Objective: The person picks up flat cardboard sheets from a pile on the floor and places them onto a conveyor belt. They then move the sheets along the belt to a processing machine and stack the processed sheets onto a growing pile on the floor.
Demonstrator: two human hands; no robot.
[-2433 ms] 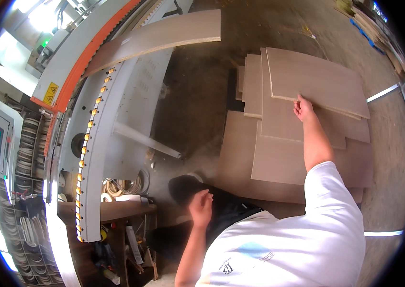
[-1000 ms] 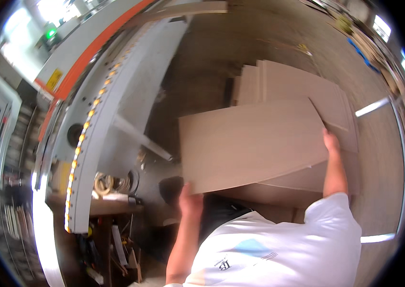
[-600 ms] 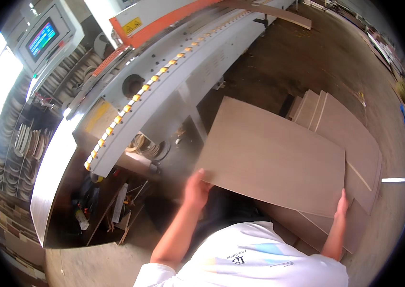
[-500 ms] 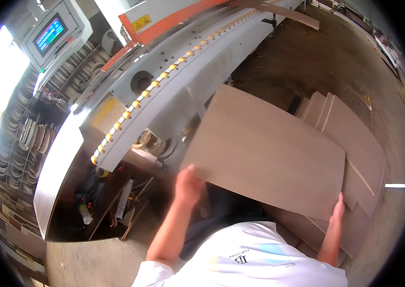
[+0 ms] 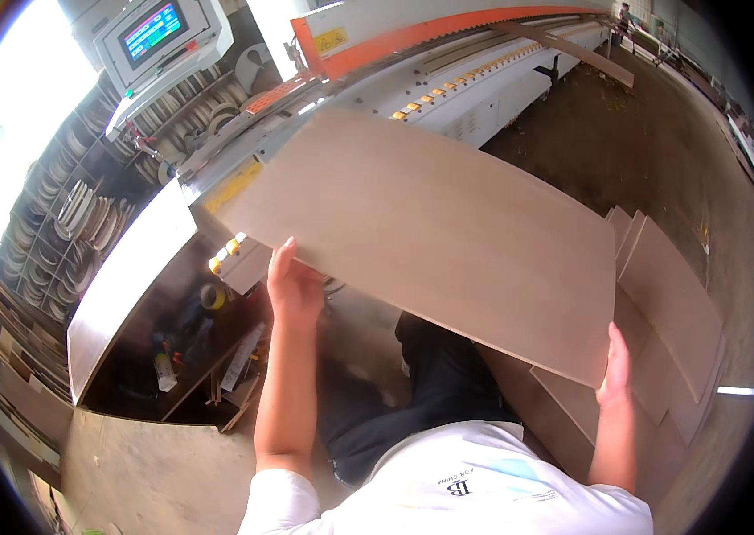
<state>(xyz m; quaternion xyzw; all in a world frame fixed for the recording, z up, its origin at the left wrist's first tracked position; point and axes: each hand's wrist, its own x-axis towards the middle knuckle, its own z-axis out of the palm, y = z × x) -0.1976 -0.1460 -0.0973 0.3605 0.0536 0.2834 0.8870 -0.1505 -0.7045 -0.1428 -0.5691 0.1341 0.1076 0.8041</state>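
Observation:
Between my two hands a large flat brown board (image 5: pixel 448 241) is held up, tilted, its far left part over the machine's edge. My left hand (image 5: pixel 294 283) grips its near long edge toward the left corner, fingers partly hidden beneath. At the board's right short edge, my right hand (image 5: pixel 614 367) is closed on it near the corner. The long grey edge-banding machine (image 5: pixel 493 116) lies behind the board, with a row of yellow rollers (image 5: pixel 448 86) along its side; the board covers part of that row.
More brown boards (image 5: pixel 676 303) are stacked at my right. A control panel with a lit screen (image 5: pixel 154 36) stands at the upper left, beside racks of edging rolls (image 5: pixel 47 250). Below the machine's end, an open dark compartment (image 5: pixel 141 343) holds tools and scraps. Leaning boards (image 5: pixel 3 348) line the far left.
The board has moved left and forward, up over the machine's roller edge. Both hands have kept their hold on it, and the left has risen. The view has shifted a little.

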